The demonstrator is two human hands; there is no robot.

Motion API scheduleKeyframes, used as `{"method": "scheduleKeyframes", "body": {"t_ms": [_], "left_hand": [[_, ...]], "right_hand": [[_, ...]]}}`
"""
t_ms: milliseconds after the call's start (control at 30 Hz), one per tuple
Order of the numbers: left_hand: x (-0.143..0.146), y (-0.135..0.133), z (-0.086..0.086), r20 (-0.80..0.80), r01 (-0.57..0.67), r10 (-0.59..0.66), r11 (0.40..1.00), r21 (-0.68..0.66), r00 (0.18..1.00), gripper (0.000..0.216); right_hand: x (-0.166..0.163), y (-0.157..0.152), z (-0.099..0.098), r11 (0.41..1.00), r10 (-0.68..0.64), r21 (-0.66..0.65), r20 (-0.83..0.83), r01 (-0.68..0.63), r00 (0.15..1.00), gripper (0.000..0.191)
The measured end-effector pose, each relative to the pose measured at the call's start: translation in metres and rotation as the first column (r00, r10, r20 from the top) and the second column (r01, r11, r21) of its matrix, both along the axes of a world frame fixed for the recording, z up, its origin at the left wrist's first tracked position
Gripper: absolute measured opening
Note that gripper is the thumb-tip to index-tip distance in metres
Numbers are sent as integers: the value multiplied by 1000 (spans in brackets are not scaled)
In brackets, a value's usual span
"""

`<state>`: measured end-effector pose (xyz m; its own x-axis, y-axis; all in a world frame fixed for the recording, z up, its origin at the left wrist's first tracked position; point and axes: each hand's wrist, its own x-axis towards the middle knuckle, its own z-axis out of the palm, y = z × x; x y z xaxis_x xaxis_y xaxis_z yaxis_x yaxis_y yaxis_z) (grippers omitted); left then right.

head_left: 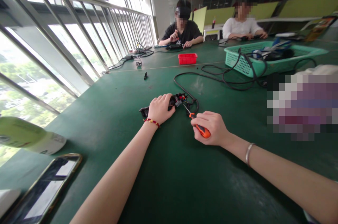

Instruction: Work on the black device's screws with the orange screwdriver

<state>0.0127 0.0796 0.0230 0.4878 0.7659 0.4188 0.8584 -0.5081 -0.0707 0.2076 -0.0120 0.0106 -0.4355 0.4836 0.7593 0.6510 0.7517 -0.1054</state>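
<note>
Left hand (160,108) clamped over the black opened device (177,100), mid-counter (169,174); I see bare green surface all round. Right hand (211,128) fisted on the orange screwdriver (202,129), tip at the device's red wiring. Black cable (190,76) loops just beyond. Teal basket (237,62) and red tray (187,58) farther; phone (50,185) at the near edge.

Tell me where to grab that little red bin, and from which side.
Probably by its near long wall, from above: the red bin stands upright and open-topped on the green table, its rim free to pinch, nothing crowding that side.
</note>
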Motion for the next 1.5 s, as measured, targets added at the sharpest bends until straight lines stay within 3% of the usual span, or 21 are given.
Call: {"method": "scheduleKeyframes", "body": {"t_ms": [667, 967, 1133, 1267, 1500], "left_hand": [[1, 0, 0, 0, -10, 10, 1000, -4, 1000, 38], [0, 0, 0, 1, -2, 2, 1000, 0, 1000, 37], [0, 0, 0, -1, 5, -5, 1000, 10, 1000, 38], [1, -1, 1, -25, -36, 36, 999, -13, 999, 40], [4, -6, 0, -94, -129, 123, 990, -55, 988, 48]], "right_hand": [[0, 2, -2, 998, -43, -43, 53, 46, 998, 8], [0, 1, -2, 998, -62, 31, 9, 62, 998, 32], [1, 2, -2, 999, -52, 7, 12, 52, 999, 21], [0, 3, -2, 999, -43, -18, 92, 45, 995, 23], [-1, 5, -3, 982, 130, -172, 305, -80, 943, 20]]}}
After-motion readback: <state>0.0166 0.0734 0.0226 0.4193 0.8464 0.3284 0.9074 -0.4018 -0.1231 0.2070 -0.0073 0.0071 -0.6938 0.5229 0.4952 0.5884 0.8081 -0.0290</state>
